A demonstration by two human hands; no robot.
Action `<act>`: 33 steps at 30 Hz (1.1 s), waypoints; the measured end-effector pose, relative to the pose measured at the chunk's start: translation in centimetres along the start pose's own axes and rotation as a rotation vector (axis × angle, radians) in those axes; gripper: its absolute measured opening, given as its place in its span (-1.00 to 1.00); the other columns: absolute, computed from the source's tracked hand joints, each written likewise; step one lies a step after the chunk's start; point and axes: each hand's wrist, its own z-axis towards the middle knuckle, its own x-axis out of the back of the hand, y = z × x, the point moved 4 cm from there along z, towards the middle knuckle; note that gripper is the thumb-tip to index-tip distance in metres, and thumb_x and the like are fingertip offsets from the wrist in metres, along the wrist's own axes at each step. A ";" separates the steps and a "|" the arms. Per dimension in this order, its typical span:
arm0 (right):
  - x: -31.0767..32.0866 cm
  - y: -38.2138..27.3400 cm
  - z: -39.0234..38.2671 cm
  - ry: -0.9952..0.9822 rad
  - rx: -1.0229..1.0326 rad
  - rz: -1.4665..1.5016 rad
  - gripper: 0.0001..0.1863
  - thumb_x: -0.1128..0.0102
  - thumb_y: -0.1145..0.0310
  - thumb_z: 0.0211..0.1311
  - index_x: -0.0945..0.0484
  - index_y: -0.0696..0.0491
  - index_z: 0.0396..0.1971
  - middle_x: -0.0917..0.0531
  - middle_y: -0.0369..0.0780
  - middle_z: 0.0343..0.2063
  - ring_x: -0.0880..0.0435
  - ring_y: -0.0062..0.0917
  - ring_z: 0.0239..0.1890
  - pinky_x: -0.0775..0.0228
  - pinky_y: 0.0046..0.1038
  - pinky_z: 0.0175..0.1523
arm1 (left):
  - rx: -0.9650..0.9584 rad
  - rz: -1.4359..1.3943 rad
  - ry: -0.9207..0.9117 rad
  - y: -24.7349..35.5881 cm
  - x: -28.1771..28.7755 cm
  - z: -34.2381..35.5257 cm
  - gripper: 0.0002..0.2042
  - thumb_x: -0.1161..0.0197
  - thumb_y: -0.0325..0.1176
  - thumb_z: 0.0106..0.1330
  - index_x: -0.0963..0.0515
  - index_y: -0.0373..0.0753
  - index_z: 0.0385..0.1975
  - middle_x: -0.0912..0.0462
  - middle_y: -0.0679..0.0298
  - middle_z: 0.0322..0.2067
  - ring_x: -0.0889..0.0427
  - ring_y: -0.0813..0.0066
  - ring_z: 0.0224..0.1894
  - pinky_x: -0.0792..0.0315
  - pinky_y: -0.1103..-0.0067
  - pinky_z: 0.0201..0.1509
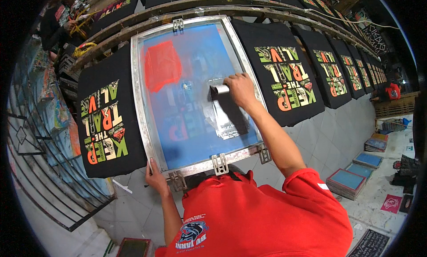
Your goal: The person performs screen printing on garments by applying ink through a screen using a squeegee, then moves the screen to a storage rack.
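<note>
A silk-screen printing frame [138,101] with blue mesh lies before me over a dark shirt. My right hand [240,89] is closed round a small squeegee [219,90], pale and black, on the right half of the mesh. Below it is a clear, shiny patch of mesh [220,119], partly under the hand's shadow. My left hand [156,179] grips the frame's near left corner, its fingers up along the metal edge. A rectangular patch of red ink [163,66] covers the mesh's far left. Metal clamps [220,163] are fixed to the frame's near edge.
Black printed shirts lie on boards to the left [106,123] and right [289,74], with more down the row. A wooden rail [249,11] runs behind the frame. Stacked screens [348,181] stand on the floor at right. A metal railing [33,152] is at left. People work in the background.
</note>
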 end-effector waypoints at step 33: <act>6.0 3.5 1.5 -0.219 -0.128 0.289 -0.72 -0.40 0.23 0.01 -0.73 0.02 -0.27 -0.75 -0.05 -0.32 -0.74 -0.17 -0.18 -0.47 -0.16 0.00 | 0.012 -0.017 0.003 -0.9 0.2 0.3 -0.53 -0.26 -0.15 0.42 -0.57 -0.52 0.05 -0.72 0.05 -0.13 -0.63 0.44 -0.14 -0.48 0.54 0.00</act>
